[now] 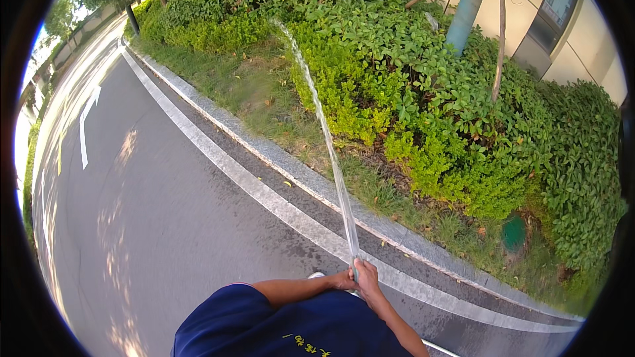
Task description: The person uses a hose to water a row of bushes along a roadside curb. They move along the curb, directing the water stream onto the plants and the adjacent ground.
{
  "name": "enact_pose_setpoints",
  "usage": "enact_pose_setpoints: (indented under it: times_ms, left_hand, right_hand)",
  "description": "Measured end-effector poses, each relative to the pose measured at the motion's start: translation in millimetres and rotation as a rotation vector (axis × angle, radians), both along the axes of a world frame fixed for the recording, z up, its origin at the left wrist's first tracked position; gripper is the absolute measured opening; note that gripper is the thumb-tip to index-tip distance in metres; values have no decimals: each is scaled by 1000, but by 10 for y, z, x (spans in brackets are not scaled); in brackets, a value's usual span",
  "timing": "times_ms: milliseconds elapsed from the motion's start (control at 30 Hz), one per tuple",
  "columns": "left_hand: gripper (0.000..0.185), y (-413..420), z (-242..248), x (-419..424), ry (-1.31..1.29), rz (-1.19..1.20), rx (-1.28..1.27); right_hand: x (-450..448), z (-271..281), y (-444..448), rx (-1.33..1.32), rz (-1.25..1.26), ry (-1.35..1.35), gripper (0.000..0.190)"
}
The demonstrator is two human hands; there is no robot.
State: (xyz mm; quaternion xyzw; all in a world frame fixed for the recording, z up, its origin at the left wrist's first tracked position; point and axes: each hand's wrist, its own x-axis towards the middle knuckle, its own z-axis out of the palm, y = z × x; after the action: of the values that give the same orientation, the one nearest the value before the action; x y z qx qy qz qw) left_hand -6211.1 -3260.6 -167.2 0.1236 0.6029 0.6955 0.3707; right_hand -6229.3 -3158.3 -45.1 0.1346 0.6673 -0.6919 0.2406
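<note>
My right hand (366, 275) is closed around the end of a greenish hose (355, 268), its thumb up near the mouth. Just beneath it, my left hand (343, 280) also grips the hose and is partly covered by the right one. A stream of water (327, 139) leaves the hose, arcs over the kerb and reaches the shrubs ahead. Yellow-green low shrubs (357, 104) border a strip of grass (258, 84). The rest of the hose below my hands is hidden by my body.
A granite kerb (292, 168) separates the planting from the asphalt road (188, 218). Wooden props brace a tree trunk (469, 15) wrapped in blue-green, near a beige building wall (521, 15). A green round object (514, 233) sits in the grass. A white tube (440, 348) shows at lower right.
</note>
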Motion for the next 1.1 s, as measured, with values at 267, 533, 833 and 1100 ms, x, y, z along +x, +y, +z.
enact_pose_setpoints:
  times_ms: [267,533,833,1100]
  left_hand:
    - [36,-10,198,6,75,-91,-137]
    - [37,-11,31,22,29,-109,-34]
    - [36,-141,-77,73,76,-62,-47]
    - [43,-174,-206,93,27,0,-55]
  right_hand:
    - [86,-12,34,-11,-109,-50,34]
    - [103,31,2,24,-106,-44,35]
    - [92,-197,-71,107,33,25,38]
    - [67,-82,-161,39,57,12,37]
